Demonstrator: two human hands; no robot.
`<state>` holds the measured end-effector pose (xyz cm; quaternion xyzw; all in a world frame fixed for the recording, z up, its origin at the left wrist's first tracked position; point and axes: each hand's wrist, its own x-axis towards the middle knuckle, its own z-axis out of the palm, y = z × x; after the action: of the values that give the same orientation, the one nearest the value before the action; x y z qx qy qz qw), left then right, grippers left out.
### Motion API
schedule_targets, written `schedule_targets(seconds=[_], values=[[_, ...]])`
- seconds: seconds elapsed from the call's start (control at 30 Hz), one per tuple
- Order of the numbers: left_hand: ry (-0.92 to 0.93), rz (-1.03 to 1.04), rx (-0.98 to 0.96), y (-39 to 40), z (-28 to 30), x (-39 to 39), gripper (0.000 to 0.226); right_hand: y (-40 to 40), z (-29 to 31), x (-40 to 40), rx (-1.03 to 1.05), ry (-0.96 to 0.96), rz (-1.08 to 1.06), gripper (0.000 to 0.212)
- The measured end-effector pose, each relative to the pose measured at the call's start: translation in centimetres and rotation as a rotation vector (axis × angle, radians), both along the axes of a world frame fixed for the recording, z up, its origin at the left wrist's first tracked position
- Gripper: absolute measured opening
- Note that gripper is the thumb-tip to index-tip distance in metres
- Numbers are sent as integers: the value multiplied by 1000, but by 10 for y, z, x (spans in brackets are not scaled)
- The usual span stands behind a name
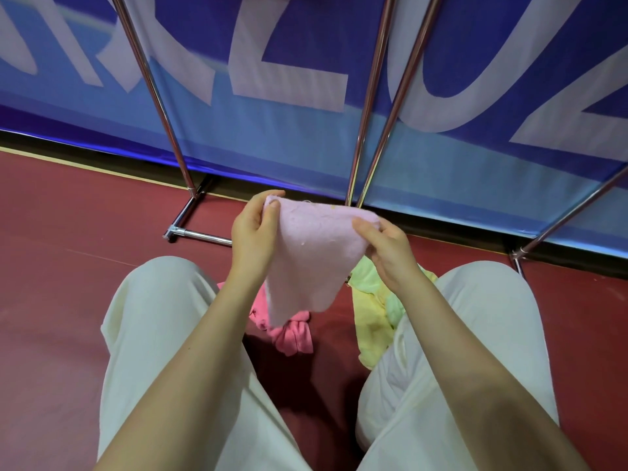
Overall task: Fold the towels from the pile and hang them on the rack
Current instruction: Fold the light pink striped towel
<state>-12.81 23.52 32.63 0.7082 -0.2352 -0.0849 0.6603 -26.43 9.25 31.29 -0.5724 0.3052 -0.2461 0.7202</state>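
Observation:
A pale pink towel (312, 253) hangs in the air in front of me, its top edge stretched between both hands. My left hand (253, 232) pinches its upper left corner, and my right hand (387, 249) pinches its upper right corner. Below it on the floor lies the pile: a brighter pink towel (292, 334) and a yellow and light green towel (370, 311) between my knees. The chrome rack (166, 120) stands just beyond, its poles rising out of view; no towel shows on the visible part.
I sit on a dark red floor (68, 249) with my legs in cream trousers (153, 334) on either side of the pile. The rack's base bar (200, 235) lies near my left knee. A blue banner (306, 62) with large white letters stands behind the rack.

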Motion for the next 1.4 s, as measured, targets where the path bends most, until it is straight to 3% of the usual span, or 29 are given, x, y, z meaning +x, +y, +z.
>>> schedule_targets(seconds=[0.07,0.27,0.37,0.77,0.9,1.23,1.33,1.4], values=[[26,-2,-25,-1,1,-3,21,0,3,0,64,-49,-37,11],[86,13,-90,-6,0,-11,21,3,6,2,-222,60,-220,11],[148,19,-119,-10,-2,-14,21,5,7,4,-285,54,-255,21],[400,144,-102,-33,-13,-24,24,12,-18,24,-122,110,-390,36],[433,164,-102,-41,-13,-32,25,16,-23,29,-119,164,-427,24],[454,98,-134,-56,-12,-52,27,31,-14,34,-197,116,-354,16],[437,39,-140,-57,-13,-53,26,35,-9,31,-287,84,-268,9],[457,15,-135,-56,-15,-51,24,37,-6,29,-323,40,-170,15]])
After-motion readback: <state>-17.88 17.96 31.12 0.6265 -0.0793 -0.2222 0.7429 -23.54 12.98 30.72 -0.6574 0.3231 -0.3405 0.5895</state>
